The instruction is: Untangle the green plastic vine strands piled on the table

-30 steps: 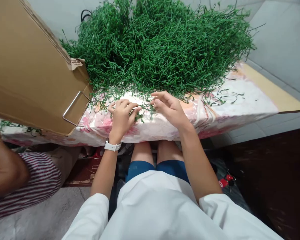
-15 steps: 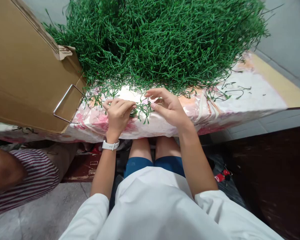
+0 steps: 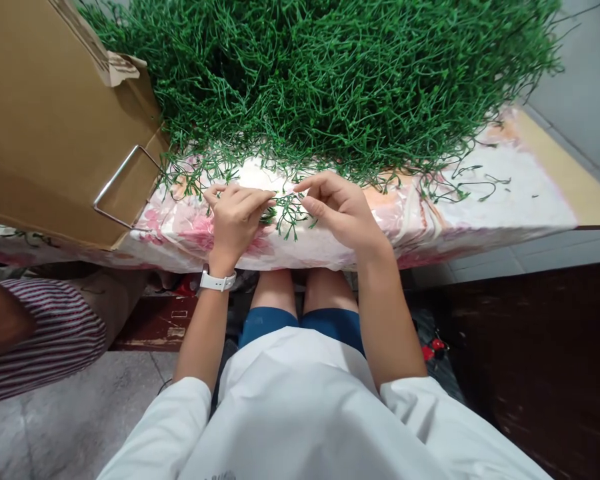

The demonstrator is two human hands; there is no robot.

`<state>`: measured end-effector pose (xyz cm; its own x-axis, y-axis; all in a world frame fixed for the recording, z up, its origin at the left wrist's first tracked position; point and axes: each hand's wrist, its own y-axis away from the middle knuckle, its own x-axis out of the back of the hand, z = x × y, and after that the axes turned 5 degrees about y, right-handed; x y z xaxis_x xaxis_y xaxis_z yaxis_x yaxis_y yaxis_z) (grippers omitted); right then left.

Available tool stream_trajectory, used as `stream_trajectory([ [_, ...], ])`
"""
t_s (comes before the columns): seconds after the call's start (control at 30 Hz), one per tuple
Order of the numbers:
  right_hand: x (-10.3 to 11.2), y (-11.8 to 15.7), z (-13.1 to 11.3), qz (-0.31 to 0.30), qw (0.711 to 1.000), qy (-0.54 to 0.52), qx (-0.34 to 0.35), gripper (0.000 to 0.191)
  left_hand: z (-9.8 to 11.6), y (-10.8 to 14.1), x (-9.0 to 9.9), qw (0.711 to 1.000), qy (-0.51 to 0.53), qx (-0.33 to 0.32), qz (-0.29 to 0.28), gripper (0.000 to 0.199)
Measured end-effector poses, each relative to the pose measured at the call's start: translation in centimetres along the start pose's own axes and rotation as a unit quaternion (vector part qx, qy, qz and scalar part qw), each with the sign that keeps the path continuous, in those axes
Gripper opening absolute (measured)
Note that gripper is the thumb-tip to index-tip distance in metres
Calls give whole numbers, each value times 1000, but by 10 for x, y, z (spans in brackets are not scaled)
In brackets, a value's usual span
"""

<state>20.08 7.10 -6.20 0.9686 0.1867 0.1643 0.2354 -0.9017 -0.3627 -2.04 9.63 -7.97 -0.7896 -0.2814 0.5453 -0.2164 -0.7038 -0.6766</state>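
Note:
My left hand (image 3: 237, 217), with a white watch on its wrist, is closed in a pinch on a small bunch of green plastic stems (image 3: 291, 217). The forked tips of the bunch fan out to the right, over the flowered cloth. Just beside those tips is my right hand (image 3: 343, 210), its fingers curved and a narrow gap showing between thumb and forefinger. Behind both hands rises a large heap of the same green stems (image 3: 330, 87). Part of the bunch is hidden under my left fingers.
A cardboard box (image 3: 55, 133) stands at the left, with a bent metal wire frame (image 3: 115, 180) by its lower corner. Loose stems (image 3: 473, 183) lie on the flowered plastic tablecloth (image 3: 525, 200) at the right. Another person's striped clothing (image 3: 55, 323) shows at the lower left.
The view has shifted slightly. My right thumb and forefinger have come a little closer together beside the tips. The left hand keeps its pinch on the bunch.

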Motion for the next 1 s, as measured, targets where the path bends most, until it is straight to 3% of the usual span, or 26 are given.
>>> stream_trajectory([
  [0.2, 5, 1, 0, -8, 997, -66, -35, 44, 0, 2, 0, 1000, -7, 11, -7, 27],
  [0.4, 6, -5, 9, 20, 985, -174, 10, 40, 7, 3, -1, 997, -67, -8, -44, 28],
  [0.47, 13, -4, 12, 47, 975, -216, 31, 37, 5, 2, 1, 996, -77, -10, -31, 27],
  [0.57, 29, 0, 16, 137, 952, -266, 69, 31, -2, 2, 7, 997, -78, 21, 2, 25],
  [0.63, 34, 3, 15, 182, 943, -271, 69, 29, -6, 2, 10, 997, -75, 30, -5, 23],
  [0.77, 28, 2, 4, 168, 962, -211, 46, 31, -5, 1, 7, 996, -83, 24, -15, 23],
  [0.87, 37, -14, -1, 185, 976, -85, 71, 32, -2, 2, 4, 996, -84, 26, -5, 24],
  [0.93, 56, -29, 0, 229, 968, 34, 101, 31, -2, 3, 4, 996, -87, 27, -8, 25],
  [1.0, 75, -40, 1, 279, 932, 191, 129, 27, -2, 3, 4, 996, -88, 31, -8, 26],
])
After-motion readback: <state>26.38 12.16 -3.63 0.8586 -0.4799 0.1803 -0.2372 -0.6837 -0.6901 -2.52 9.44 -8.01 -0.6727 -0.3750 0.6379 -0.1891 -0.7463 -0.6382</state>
